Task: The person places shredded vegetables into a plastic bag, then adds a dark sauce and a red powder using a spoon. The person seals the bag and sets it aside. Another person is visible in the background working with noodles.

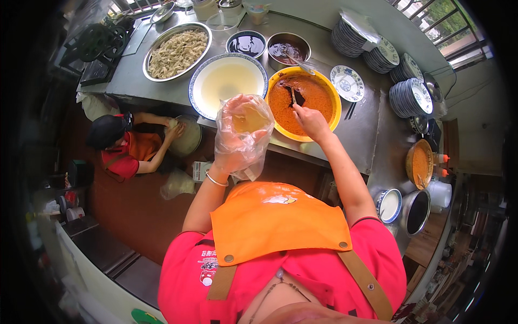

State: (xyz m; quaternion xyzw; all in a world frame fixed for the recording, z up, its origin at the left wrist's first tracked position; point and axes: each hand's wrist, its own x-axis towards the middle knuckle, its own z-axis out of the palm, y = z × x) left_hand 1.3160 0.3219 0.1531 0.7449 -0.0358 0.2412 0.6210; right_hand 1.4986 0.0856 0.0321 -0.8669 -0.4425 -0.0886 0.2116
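Observation:
My left hand (238, 137) holds up a clear plastic bag (259, 152), its mouth spread, with yellowish liquid (249, 120) in it. This is at the near edge of a large blue-rimmed bowl (195, 94) of pale yellow liquid. My right hand (312, 122) grips the handle of a spoon (293, 96) that dips into orange-red chili sauce (315, 91) in a yellow basin (337, 101). Dark liquid shows around the spoon, whose bowl is hidden. Behind these stand a bowl of dark liquid (246, 44) and a steel pot (309, 50) with a ladle (299, 62).
A steel basin of pale food pieces (178, 52) stands at left. A patterned plate (347, 83) and black chopsticks (350, 110) lie right of the yellow basin; plate stacks (410, 97) line the wall. A co-worker (129, 146) bends over a pot (190, 137) at lower left.

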